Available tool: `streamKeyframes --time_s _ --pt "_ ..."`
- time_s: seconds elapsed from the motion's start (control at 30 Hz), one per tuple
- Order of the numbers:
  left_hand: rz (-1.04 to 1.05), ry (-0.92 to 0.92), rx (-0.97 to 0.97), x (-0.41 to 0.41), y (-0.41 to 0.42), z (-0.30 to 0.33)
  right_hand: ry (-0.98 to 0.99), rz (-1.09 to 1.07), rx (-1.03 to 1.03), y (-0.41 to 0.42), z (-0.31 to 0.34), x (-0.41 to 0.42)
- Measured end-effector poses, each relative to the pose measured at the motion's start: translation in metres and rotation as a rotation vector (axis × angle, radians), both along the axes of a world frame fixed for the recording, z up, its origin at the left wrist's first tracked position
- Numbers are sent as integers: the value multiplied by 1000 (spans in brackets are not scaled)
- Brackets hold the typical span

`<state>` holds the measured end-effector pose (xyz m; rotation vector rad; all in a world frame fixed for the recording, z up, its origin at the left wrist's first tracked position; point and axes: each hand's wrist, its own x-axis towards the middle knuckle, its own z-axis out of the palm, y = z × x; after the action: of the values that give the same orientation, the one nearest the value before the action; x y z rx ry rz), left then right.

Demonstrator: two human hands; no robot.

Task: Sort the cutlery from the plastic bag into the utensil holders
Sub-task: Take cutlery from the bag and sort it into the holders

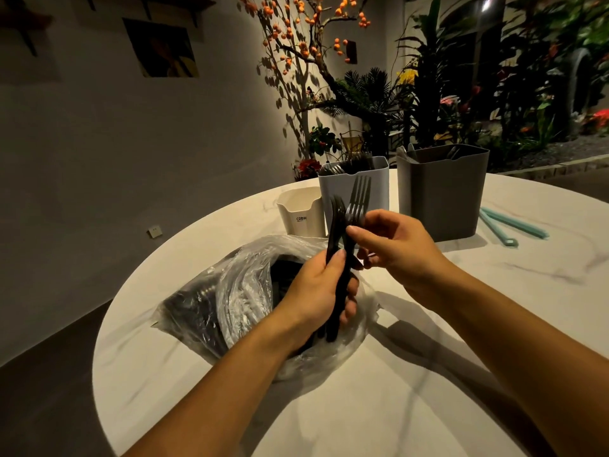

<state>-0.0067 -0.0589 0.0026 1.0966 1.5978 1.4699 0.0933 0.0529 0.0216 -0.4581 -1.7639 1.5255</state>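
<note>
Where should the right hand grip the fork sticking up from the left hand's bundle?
On the fork's neck just below the tines, pinched from the right: the left hand wraps the handles, so only the upper part stands free, where the right hand already sits.

The plastic bag (pixel 237 291) was thin, clear film, crinkled and glossy with highlights. The cutlery (pixel 342 245) looked like dark, smooth plastic with a slight sheen; the fork (pixel 359 199) was the same. The three utensil holders, cream (pixel 301 212), light grey (pixel 375 196) and dark grey (pixel 441 196), appeared as matt, smooth plastic. The table (pixel 379 407) had a smooth, pale, marble-veined surface with a low sheen.
</note>
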Motion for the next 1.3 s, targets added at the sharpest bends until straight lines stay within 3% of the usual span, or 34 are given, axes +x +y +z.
streamKeyframes --time_s 0.2,0.37,0.5,0.6,0.77,0.9,1.03,1.13,1.23,1.3 --pt "-11 274 1 1 1 -5 -44 -166 125 -2 -3 -6" --pt "5 142 19 2 -1 -1 -12 -108 246 -6 -1 -4" --pt "16 153 64 4 -2 1 2 -64 109 -9 4 -3" --pt "-45 113 58 6 -4 2 -52 122 -17 -12 9 0" --pt "-127 65 -52 11 -2 13 -166 197 85 -7 31 4" --pt "14 383 -86 13 13 27 -364 13 408 -4 56 -4" --pt "137 690 99 5 38 53 -292 -146 443 4 91 -9" --pt "204 779 57 -3 62 75 -265 -263 456 17 113 -15" --pt "263 1063 -7 -14 84 100 -246 -348 551 34 131 -22" --pt "266 1056 50 -24 97 119 -188 -360 615 44 145 -24"
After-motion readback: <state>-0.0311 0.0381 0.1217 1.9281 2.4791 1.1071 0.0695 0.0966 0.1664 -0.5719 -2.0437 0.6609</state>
